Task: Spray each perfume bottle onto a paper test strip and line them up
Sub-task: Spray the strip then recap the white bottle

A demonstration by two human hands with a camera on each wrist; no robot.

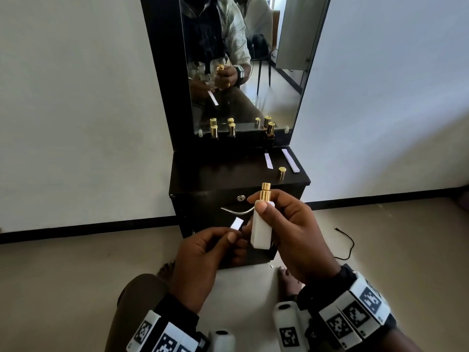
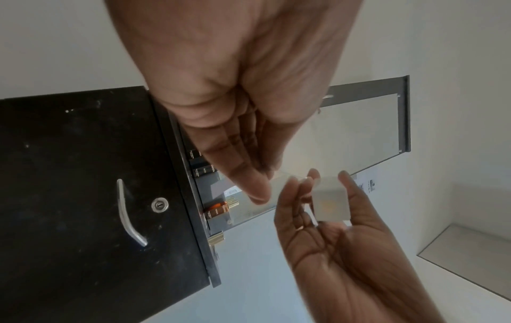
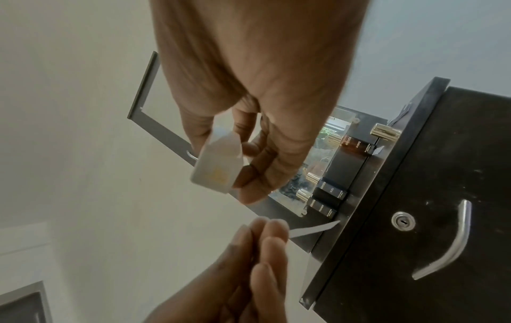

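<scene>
The right hand (image 1: 291, 235) is wrapped around a white, square-sided perfume bottle with a bare gold spray head (image 1: 261, 224), thumb flat on its near face and forefinger hooked up beside the nozzle, which I take as a finger readied to press. The bottle stands nearly upright, in the air in front of the cabinet. Just left of it and slightly lower, the left hand (image 1: 203, 260) pinches one narrow white paper test strip (image 1: 236, 223) between thumb and fingertips, its free end poking up toward the bottle, seemingly so the mist will land on paper and not on skin. The two hands sit close together without touching.

Beyond them, on the dark worktop (image 1: 215, 174) of the small mirrored dressing cabinet, a loose gold cylindrical cap (image 1: 282, 173) stands on its own at the right, most likely taken off the held bottle. Farther back lie two more white strips (image 1: 268, 160), side by side at the far right; whether they carry scent I cannot tell. Against the mirror stand three dark bottles with gold caps (image 1: 214, 131), two at the left and one at the right, each doubled by its reflection. So: four bottles, three strips, one loose cap.
</scene>
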